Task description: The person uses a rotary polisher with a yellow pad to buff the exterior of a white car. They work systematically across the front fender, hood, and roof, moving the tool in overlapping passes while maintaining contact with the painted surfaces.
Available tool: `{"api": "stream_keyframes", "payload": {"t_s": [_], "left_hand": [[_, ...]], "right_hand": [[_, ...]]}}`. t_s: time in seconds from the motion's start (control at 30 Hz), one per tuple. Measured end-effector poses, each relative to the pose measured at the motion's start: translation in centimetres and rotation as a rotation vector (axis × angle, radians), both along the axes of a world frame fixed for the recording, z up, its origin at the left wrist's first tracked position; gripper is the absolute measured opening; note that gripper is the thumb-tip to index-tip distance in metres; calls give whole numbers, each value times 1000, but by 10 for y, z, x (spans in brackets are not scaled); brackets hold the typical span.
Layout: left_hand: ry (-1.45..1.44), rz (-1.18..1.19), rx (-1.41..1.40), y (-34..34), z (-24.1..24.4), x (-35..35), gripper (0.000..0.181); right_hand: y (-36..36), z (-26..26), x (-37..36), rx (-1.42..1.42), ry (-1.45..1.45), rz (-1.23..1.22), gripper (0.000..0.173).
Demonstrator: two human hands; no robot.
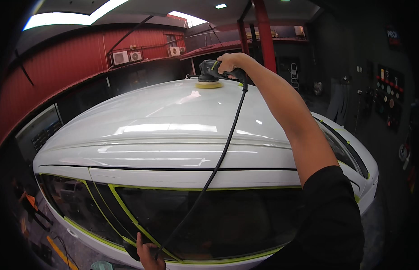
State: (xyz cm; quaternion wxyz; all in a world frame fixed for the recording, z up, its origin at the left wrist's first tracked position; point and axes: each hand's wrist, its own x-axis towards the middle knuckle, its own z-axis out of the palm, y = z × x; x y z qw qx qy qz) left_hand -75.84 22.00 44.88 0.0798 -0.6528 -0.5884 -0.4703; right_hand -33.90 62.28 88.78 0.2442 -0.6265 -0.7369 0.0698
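My right hand [232,64] grips a black electric polisher [207,70] at the far side of a white car roof [169,114]. The polisher's yellow foam pad [209,85] rests on the paint. From its rear, a black power cord [226,148] hangs across the roof and a dark side window [229,219] down to my left hand [149,254]. Low by the car's side, that hand holds the cord with its index finger raised. Yellow-green masking tape [123,204] edges the windows.
A person [32,206] stands at the lower left, with an orange item. A stepladder [294,76] stands beyond the car. Tools and round pads hang on a wall rack [389,87] at right. A red post [265,37] rises behind the roof.
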Motion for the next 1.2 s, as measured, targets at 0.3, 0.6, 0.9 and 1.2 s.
{"api": "stream_keyframes", "payload": {"t_s": [0.3,0.6,0.9,1.2], "left_hand": [[-130,-104,-127,-5,-11,-13,44],[115,-19,-332,0,-5,3,44],[103,-54,-253,2,-6,8,41],[110,112,-216,23,-14,33,53]], "right_hand": [[1,6,-36,-31,17,175,89],[-32,-5,10,-60,44,171,87],[-82,-33,98,-53,85,82,85],[-137,-69,183,-82,187,-81,83]]}}
